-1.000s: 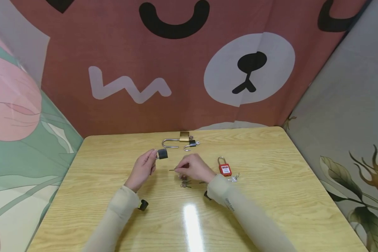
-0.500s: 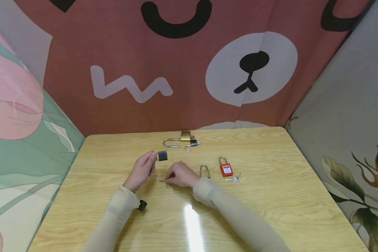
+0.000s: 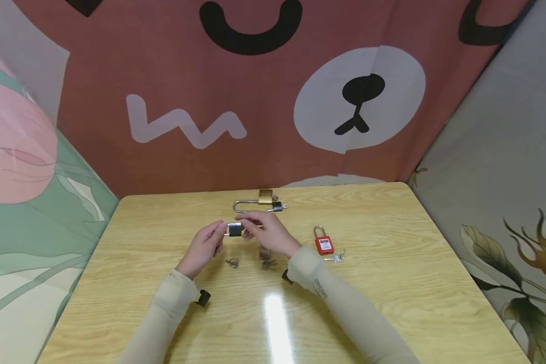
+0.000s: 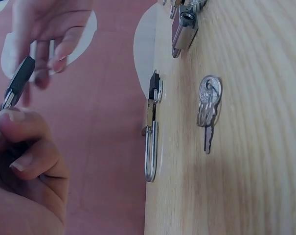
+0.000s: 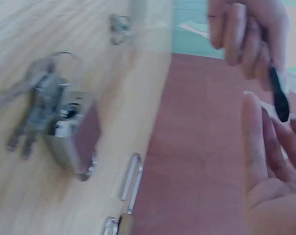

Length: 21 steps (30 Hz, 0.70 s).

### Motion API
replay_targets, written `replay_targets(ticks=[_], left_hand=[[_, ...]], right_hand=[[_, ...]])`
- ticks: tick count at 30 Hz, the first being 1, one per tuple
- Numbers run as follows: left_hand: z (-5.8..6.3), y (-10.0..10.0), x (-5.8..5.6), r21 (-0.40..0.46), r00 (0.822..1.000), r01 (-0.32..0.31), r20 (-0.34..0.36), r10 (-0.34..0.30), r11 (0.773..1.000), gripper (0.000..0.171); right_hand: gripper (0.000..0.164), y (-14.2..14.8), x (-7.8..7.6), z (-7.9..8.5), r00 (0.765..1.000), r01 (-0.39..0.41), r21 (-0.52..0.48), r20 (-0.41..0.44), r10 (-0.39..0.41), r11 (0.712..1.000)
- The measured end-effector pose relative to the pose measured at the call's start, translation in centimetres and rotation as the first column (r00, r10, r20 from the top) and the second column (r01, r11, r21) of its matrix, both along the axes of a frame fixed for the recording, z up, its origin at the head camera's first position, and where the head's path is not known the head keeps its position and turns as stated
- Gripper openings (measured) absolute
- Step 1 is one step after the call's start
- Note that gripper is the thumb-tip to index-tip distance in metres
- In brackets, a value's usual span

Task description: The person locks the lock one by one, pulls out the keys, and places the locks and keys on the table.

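Observation:
My left hand (image 3: 203, 247) pinches a small black padlock (image 3: 235, 230) by its shackle, body pointing right. Close to the right end of that lock is my right hand (image 3: 270, 231), its fingers relaxed and spread about the body in the right wrist view; contact cannot be told. A ring of small keys (image 4: 209, 107) lies on the table below the hands. Beneath the right hand lies a brass padlock (image 5: 74, 134) with another bunch of keys (image 5: 42, 105) beside its keyhole end.
At the table's (image 3: 164, 323) far edge lie a long-shackled brass padlock (image 3: 266, 196) and a small black padlock (image 3: 277, 207) with a key. A red padlock (image 3: 324, 244) lies to the right, with keys (image 3: 338, 257) beside it. A printed cloth (image 3: 186, 167) hangs behind.
My right hand set the keys down on the table left of the brass padlock, then rose to the black padlock. The left hand stays nearly in place, the lock slightly turned.

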<state>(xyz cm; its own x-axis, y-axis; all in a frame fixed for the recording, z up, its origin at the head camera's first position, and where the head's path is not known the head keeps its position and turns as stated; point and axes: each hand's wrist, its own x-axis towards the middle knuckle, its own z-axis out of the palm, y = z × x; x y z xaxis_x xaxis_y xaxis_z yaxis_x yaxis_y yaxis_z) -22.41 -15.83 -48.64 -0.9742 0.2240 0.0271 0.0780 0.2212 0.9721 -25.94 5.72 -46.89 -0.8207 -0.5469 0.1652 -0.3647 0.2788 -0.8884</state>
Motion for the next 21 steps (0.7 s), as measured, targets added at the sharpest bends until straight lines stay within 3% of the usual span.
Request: replay_targets(ticks=[6,13,17,21], left_hand=[[-0.07,0.17,0.05,-0.01,0.998,0.06,-0.004,-0.061,0.998,0.047],[-0.23,0.44,0.04,-0.067,0.999,0.051,-0.008,-0.052,0.996,0.05],[-0.18,0.24,0.13,-0.067,0.997,0.074,-0.017,-0.076,0.995,0.036],[-0.12,-0.09,0.28,-0.074,0.994,0.098,-0.038,-0.101,0.992,0.019]], right_hand=[[0.026,0.09,0.24,0.52,0.994,-0.023,0.047,-0.105,0.028,0.999],[0.028,0.44,0.22,0.72,0.992,-0.049,0.107,-0.113,0.061,0.993],[0.027,0.3,0.24,0.82,0.996,-0.036,0.098,-0.078,0.044,0.994],[0.04,-0.04,0.32,0.79,1.0,-0.024,-0.017,0.018,0.024,1.0]])
